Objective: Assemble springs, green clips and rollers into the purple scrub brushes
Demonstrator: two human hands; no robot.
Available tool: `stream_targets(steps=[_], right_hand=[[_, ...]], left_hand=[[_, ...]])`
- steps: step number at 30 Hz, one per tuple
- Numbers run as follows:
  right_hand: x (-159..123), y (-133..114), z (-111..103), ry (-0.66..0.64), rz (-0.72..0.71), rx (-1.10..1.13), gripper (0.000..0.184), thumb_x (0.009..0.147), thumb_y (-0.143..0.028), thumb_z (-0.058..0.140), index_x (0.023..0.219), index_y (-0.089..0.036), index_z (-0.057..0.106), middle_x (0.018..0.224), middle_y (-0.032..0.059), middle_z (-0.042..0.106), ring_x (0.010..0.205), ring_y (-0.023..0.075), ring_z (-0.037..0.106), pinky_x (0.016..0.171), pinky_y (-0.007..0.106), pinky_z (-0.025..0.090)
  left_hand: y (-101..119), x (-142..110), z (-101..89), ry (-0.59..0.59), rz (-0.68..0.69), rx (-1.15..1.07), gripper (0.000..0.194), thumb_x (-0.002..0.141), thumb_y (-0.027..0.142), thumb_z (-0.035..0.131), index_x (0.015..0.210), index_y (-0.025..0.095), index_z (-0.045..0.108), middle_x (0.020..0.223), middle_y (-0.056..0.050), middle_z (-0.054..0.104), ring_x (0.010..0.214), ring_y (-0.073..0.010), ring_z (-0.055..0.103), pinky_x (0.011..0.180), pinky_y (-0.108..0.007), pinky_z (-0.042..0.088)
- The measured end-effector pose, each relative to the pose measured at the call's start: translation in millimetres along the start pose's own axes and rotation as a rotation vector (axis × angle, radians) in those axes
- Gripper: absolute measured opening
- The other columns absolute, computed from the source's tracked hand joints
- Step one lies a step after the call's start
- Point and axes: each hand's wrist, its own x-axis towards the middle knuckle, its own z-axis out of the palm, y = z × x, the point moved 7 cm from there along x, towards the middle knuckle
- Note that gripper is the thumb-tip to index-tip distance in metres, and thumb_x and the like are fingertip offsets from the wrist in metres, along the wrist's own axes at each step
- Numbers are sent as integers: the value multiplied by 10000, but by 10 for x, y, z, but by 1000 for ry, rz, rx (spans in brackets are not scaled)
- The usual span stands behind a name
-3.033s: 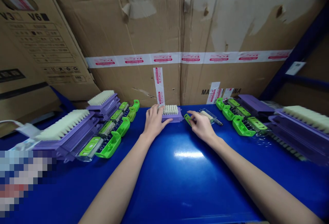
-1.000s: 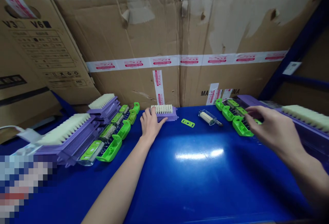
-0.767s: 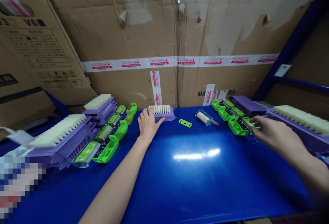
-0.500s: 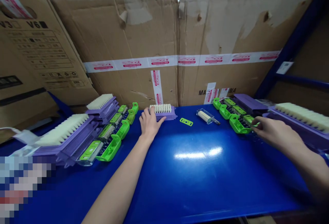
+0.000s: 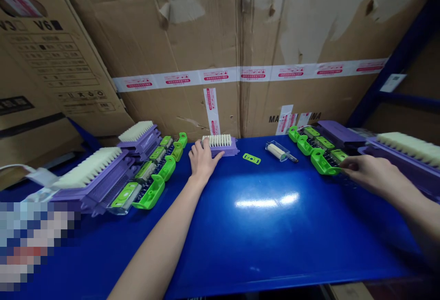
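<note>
My left hand [image 5: 202, 160] lies over the left end of a purple perforated plastic block [image 5: 228, 148] with a cream ribbed top [image 5: 220, 140], thumb along its front and fingers over its far side. My right hand [image 5: 367, 169] is pinched at the near end of the right row of bright green brackets [image 5: 321, 162] and clear, green-topped pieces [image 5: 339, 155]. What its fingertips hold is hidden. Between the hands, a flat green slotted plate [image 5: 251, 158] and a clear case [image 5: 277, 151] with a cream insert lie on the blue table [image 5: 261, 245].
At left stand purple blocks with cream ribbed tops [image 5: 89, 167] beside another row of green brackets [image 5: 151, 193]. A purple piece [image 5: 338, 132] and a larger cream-topped purple block [image 5: 409, 153] are at right. Cardboard [image 5: 178, 38] walls the back; a blue metal post [image 5: 388, 57] rises at right.
The view has shifted slightly. My left hand stays on the purple block. My right hand remains pinched at the end of the right row, its fingers slightly lower over the green-topped piece.
</note>
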Motion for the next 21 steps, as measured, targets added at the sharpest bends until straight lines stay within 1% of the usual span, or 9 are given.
stream_targets(steps=[3,6,9,11,15,18,21], right_hand=[[-21,-40,-14,-84,-2,25,262,771,-328,511,911,-281,727,870,76,717,819,285,664,606,316,434],[-31,-82,-87,-58,-25,45,247,770,-291,506,853,-262,737,874,78,723,842,292,666,628,317,439],[-10,-97,-120,-31,-63,61,217,753,-257,522,779,-254,738,833,74,727,832,287,674,650,314,447],[14,-88,-110,-39,-74,63,199,738,-249,540,763,-248,737,816,70,728,826,286,677,663,317,452],[32,-95,-90,-82,-88,71,198,739,-212,540,757,-231,737,848,67,733,855,277,672,717,314,452],[13,-126,-127,-95,-94,76,209,758,-182,529,774,-213,735,868,73,733,871,253,668,733,288,444],[1,-141,-190,-98,-82,80,193,748,-175,541,751,-211,731,840,71,733,860,253,668,728,289,443]], left_hand=[[3,-2,1,-2,4,-5,688,790,570,569,1302,144,400,1217,-174,489,1109,-322,479,891,-443,420],[3,-4,1,-1,8,-9,690,790,573,565,1306,145,398,1214,-175,489,1109,-325,476,889,-448,420],[-4,-1,12,-1,6,-3,682,792,579,555,1303,155,400,1215,-173,489,1105,-325,476,886,-453,421],[-6,3,21,-1,6,5,683,792,580,555,1302,152,403,1222,-172,488,1102,-326,477,885,-448,423],[-4,6,25,-1,6,14,691,792,580,556,1308,148,403,1226,-172,488,1101,-325,479,888,-436,424],[-2,4,20,-2,2,19,697,792,582,555,1313,145,400,1230,-169,489,1100,-327,479,889,-435,424],[1,2,21,-6,6,17,696,794,581,553,1313,144,399,1231,-169,488,1101,-325,479,890,-434,423]])
